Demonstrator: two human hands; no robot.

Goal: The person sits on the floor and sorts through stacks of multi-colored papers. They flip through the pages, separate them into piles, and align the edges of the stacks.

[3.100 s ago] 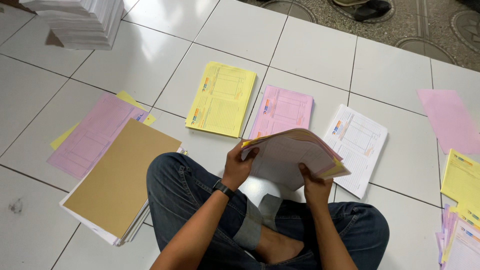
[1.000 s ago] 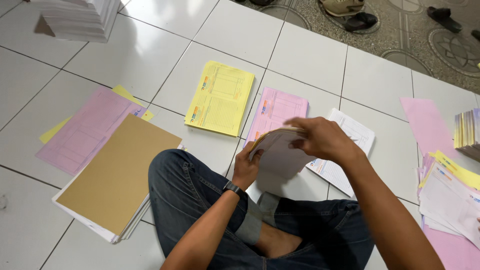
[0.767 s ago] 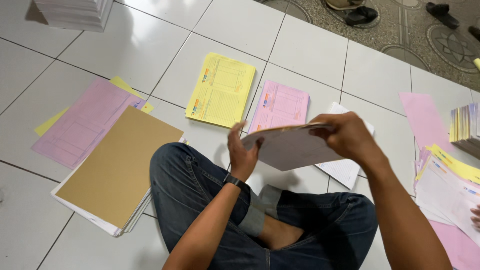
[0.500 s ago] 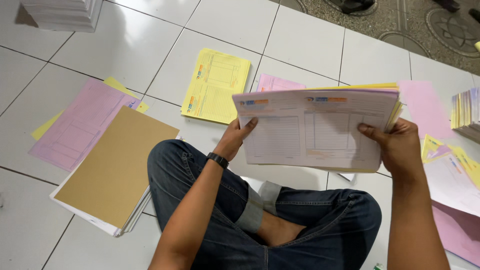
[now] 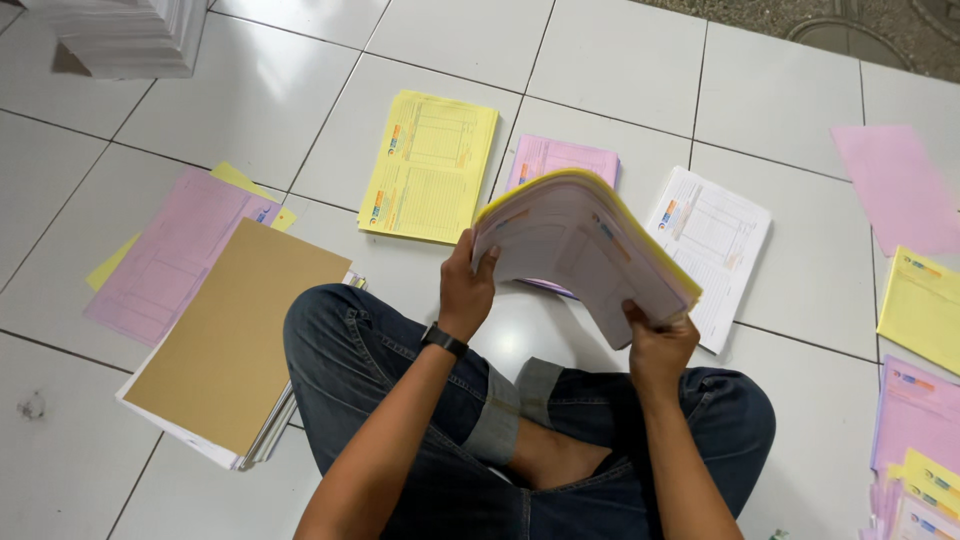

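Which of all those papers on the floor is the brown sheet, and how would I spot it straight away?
Start at the seated person's bent knee in blue jeans, on the person's left side. Right beside it on the white tiled floor lies a thick stack of white paper topped by the plain brown cardboard sheet. It alone is brown and unprinted; its neighbours are pink and yellow printed forms.

Bent sheaf of forms, pink, white, yellow, held above lap.

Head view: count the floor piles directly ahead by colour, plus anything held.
Yellow printed paper pile: 1
Pink printed paper pile: 1
White printed paper pile: 1
Mixed-colour paper bundle, held by left hand and right hand: 1
Total: 4
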